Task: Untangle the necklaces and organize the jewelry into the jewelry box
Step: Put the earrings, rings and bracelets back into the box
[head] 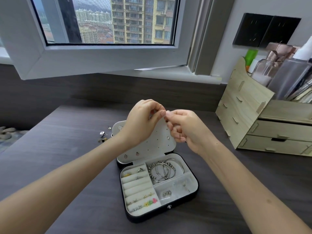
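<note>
Head view shows us the dark table (pixel 67 166), with the open jewelry box (pixel 162 215) near its middle. Above its raised lid we hold our left hand (pixel 141 122) and right hand (pixel 187 127) fingertip to fingertip, fingers curled in a pinch; what they pinch we cannot tell. Bangles (pixel 162 171) lie in the box's far-right compartment, and loose pieces (pixel 103 136) sit left of the lid.

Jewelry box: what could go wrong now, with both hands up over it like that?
1. The left hand and right hand meet fingertip to fingertip over the open jewelry box. Anything tiny pinched there, too small to see, could slip and get lost.
2. The loose pieces on the table beside the lid could be knocked away by an arm.
</note>
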Available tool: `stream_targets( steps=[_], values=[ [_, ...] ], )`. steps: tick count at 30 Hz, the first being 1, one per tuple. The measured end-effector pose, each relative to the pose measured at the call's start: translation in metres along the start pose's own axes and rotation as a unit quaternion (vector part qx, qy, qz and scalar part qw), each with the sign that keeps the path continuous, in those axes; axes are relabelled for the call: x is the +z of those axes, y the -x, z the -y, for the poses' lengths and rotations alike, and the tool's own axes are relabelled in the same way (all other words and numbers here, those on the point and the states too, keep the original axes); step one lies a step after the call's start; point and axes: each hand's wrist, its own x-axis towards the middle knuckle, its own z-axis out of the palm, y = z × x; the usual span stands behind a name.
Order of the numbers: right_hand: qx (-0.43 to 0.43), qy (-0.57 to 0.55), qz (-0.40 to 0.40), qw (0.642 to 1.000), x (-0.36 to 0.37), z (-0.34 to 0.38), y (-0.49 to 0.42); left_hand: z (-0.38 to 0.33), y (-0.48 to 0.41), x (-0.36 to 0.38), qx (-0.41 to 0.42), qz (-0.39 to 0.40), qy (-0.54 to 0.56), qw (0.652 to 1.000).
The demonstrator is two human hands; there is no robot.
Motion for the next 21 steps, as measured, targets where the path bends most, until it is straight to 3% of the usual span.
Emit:
stream_targets(
  steps=[3,8,12,17,21],
  values=[
    [0.025,0.017,-0.006,1.000,0.0020,0.0018,-0.0004,-0.0016,0.0004,0.0000,0.003,0.001,0.008,1.000],
    [-0.015,0.027,-0.013,0.999,-0.0004,0.0009,0.0020,-0.0002,-0.0001,-0.0007,-0.001,0.004,-0.001,1.000],
    [0.032,0.016,-0.010,0.999,0.0042,0.0050,0.0003,-0.0005,-0.0001,-0.0007,-0.003,-0.002,0.000,1.000],
    [-0.002,0.041,-0.016,0.999,0.0064,0.0040,0.0023,-0.0013,-0.0008,-0.0012,0.007,-0.007,0.006,1.000],
    [0.036,0.028,-0.028,0.999,0.0078,0.0039,-0.0006,-0.0003,-0.0004,-0.0002,-0.007,-0.009,0.012,1.000]
  ],
)
